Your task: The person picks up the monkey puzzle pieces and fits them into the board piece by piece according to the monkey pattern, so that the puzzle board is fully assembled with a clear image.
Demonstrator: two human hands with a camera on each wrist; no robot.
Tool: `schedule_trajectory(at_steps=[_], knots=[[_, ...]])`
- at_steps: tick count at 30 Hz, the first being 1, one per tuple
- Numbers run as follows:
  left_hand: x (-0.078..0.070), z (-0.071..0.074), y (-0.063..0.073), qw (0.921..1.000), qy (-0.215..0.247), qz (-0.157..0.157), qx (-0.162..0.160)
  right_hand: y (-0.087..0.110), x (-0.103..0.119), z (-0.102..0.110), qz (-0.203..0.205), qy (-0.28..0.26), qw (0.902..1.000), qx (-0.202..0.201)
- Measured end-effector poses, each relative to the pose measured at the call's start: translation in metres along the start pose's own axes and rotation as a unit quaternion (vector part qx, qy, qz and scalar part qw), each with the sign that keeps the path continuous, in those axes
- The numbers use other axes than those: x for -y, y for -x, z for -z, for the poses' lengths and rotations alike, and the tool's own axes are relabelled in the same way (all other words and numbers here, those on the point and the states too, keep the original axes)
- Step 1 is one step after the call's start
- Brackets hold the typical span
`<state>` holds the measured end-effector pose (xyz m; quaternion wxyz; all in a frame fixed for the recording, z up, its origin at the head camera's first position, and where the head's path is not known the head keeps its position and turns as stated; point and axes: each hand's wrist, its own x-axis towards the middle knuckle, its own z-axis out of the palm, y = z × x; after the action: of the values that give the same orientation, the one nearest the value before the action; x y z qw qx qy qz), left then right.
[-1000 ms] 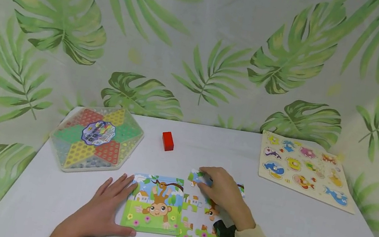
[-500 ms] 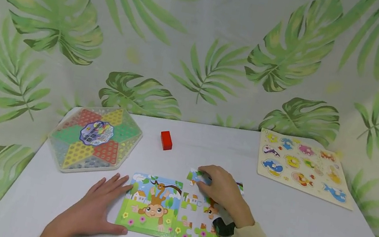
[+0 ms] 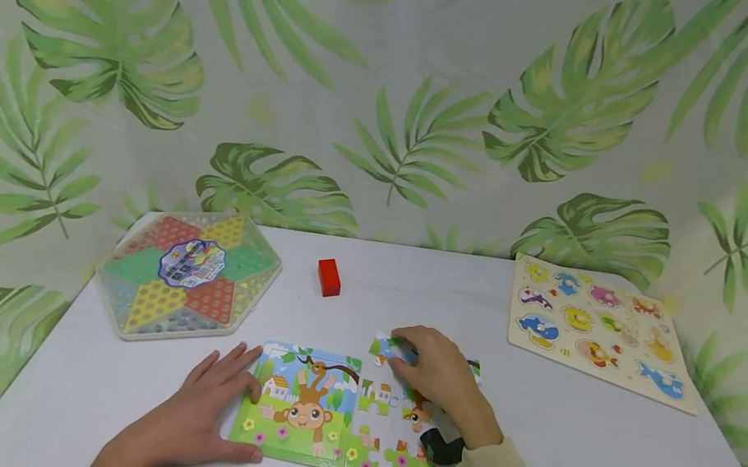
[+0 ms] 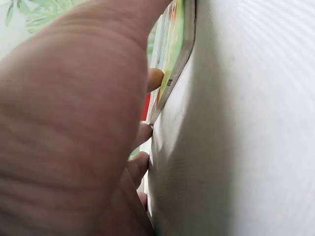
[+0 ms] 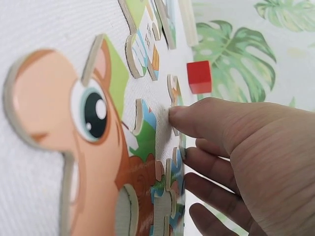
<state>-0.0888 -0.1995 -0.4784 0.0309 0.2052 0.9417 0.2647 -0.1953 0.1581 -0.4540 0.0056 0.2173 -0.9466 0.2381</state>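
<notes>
A square monkey jigsaw board (image 3: 305, 409) lies on the table, its picture upright to me. My left hand (image 3: 192, 414) rests spread along its left side, index finger touching that edge and thumb by the lower left corner. Right of the board lie several loose jigsaw pieces, among them a house piece (image 3: 375, 397) and a monkey-face piece (image 5: 54, 98). My right hand (image 3: 442, 375) covers part of the top row; its thumb and fingertips sit around a sky-and-leaf piece (image 3: 381, 345). Whether they pinch it is hard to see. The right wrist view shows those fingers loosely bent.
A red block (image 3: 329, 277) stands farther back. At the back left lies a hexagonal Chinese checkers board (image 3: 189, 280) under a clear cover. A wooden animal puzzle board (image 3: 555, 311) occupies the back right, near the leaf-patterned curtain (image 3: 414, 174).
The monkey board has shifted slightly left and no longer overlaps the neighbouring pieces. My left hand slid left with it, then came back a little to the right. My right hand has kept its place.
</notes>
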Motion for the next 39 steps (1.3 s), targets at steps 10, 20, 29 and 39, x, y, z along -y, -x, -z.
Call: schedule_trajectory(at_steps=[10,20,29,39], knots=[[-0.003,0.001,0.001,0.9996,0.024,-0.004,0.010,0.001,0.000,0.001,0.006,0.002,1.0000,0.002],[-0.012,-0.008,-0.003,0.9998,-0.007,0.006,-0.017,0.002,0.001,0.001,0.001,0.002,1.0000,0.001],[0.002,-0.005,-0.001,0.9986,0.040,0.032,-0.015,0.002,0.001,0.001,0.003,0.001,1.0000,-0.005],[0.013,0.004,0.002,0.9993,0.036,0.011,0.001,0.003,0.008,0.004,0.015,-0.022,0.9996,-0.008]])
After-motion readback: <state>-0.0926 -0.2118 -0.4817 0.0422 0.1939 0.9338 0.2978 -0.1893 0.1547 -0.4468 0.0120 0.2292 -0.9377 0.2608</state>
